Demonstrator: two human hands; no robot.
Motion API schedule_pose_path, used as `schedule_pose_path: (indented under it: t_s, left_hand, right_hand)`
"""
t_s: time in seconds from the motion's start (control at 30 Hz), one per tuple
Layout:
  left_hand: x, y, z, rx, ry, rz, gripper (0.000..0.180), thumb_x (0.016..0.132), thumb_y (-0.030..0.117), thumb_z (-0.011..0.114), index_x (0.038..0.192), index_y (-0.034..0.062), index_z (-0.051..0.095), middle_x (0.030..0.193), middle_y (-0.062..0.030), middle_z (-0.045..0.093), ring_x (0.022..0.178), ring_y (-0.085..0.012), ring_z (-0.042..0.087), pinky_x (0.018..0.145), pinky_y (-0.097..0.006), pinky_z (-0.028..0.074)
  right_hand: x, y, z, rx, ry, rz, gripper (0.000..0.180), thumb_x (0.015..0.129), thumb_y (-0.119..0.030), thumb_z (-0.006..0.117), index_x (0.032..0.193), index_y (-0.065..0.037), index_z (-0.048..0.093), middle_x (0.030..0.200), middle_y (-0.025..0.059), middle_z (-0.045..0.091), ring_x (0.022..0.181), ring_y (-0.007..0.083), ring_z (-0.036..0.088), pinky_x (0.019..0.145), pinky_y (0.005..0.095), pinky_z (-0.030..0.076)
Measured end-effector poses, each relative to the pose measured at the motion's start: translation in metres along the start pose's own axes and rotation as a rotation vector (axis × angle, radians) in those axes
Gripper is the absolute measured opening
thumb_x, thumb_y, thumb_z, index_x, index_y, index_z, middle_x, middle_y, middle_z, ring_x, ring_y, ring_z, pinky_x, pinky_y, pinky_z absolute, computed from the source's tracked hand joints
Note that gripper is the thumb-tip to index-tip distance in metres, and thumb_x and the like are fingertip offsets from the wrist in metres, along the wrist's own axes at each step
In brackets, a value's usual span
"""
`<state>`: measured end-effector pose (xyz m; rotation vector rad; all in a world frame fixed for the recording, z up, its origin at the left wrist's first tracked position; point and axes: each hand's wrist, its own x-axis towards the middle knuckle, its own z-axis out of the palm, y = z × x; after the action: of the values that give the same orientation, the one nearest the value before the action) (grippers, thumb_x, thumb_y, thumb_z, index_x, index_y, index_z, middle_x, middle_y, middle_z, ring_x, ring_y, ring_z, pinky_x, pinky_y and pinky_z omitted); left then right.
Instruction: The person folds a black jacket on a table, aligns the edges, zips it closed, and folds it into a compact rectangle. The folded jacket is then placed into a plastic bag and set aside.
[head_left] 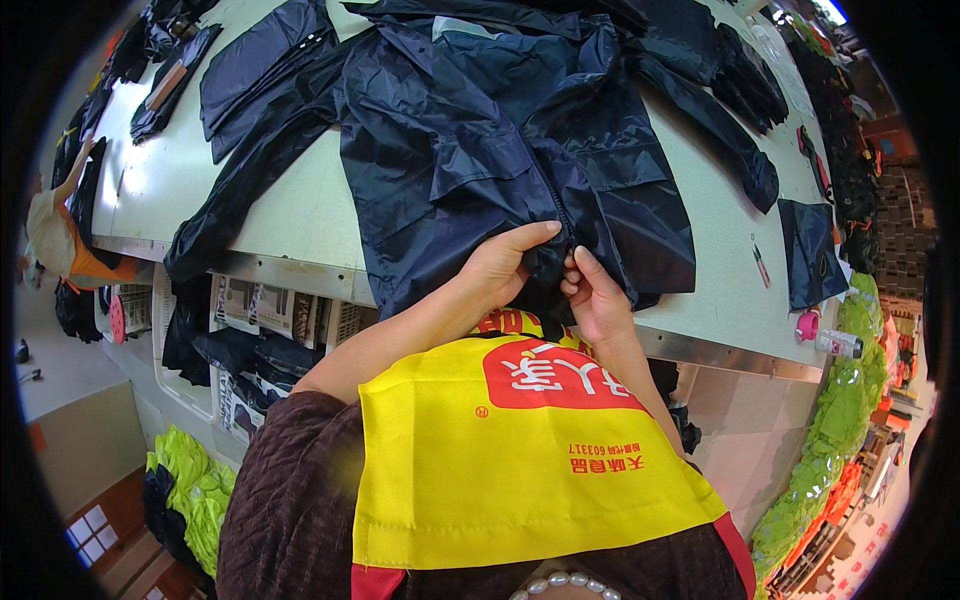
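A dark navy jacket [450, 150] lies spread on the white table, its sleeves stretched out to both sides and its collar at the far end. Down its front runs a zipper [558, 200]. My left hand [503, 262] is closed on the bunched front near the hem, thumb on top and the other fingers partly hidden by the cloth. Close beside it, my right hand [597, 297] pinches the lower end of the zipper between thumb and fingers. Whether it has the slider or the tape is too small to tell.
Folded dark garments [262, 75] lie at the far left of the table [300, 205]. Small snips [762, 262], a dark cloth piece [808, 255] and a small bottle [840, 345] are at the right. Lime-green garments [835, 400] hang beyond the right edge. Another person's arm [75, 175] shows at far left.
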<state>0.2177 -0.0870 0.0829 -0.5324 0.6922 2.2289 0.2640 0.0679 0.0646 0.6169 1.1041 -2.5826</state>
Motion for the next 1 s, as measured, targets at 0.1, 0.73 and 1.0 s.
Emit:
schedule_pose_path:
  t_s: [0.1,0.73,1.0]
  left_hand:
    - [0.002,-0.004,0.003,0.026,0.05,0.053,0.012,0.082,0.012,0.066,0.088,0.0023,0.065,0.085,-0.009,0.068,0.078,-0.0198,0.064,0.08,-0.031,0.05]
    - [0.001,-0.013,-0.012,0.287,0.158,0.053,0.023,0.082,0.021,0.068,0.093,0.0004,0.067,0.091,-0.0086,0.067,0.078,-0.0178,0.063,0.076,-0.03,0.049]
    - [-0.005,-0.006,0.005,0.27,0.189,0.106,0.026,0.08,0.015,0.07,0.097,-0.0034,0.064,0.099,-0.0117,0.065,0.094,-0.0197,0.059,0.086,-0.031,0.046]
  right_hand:
    - [0.001,0.002,0.0,0.012,0.02,0.0,0.012,0.083,-0.018,0.07,0.086,-0.008,0.064,0.077,0.0012,0.062,0.063,0.0075,0.051,0.058,0.0208,0.042]
    - [-0.009,-0.014,0.007,-0.221,-0.04,0.263,0.03,0.092,-0.037,0.056,0.078,-0.01,0.053,0.06,-0.0026,0.048,0.052,0.0067,0.042,0.049,0.0201,0.032]
    - [-0.015,-0.045,0.033,-1.587,-0.142,-0.836,0.03,0.077,-0.006,0.066,0.105,0.001,0.057,0.091,0.0134,0.062,0.081,0.0253,0.062,0.074,0.0302,0.051]
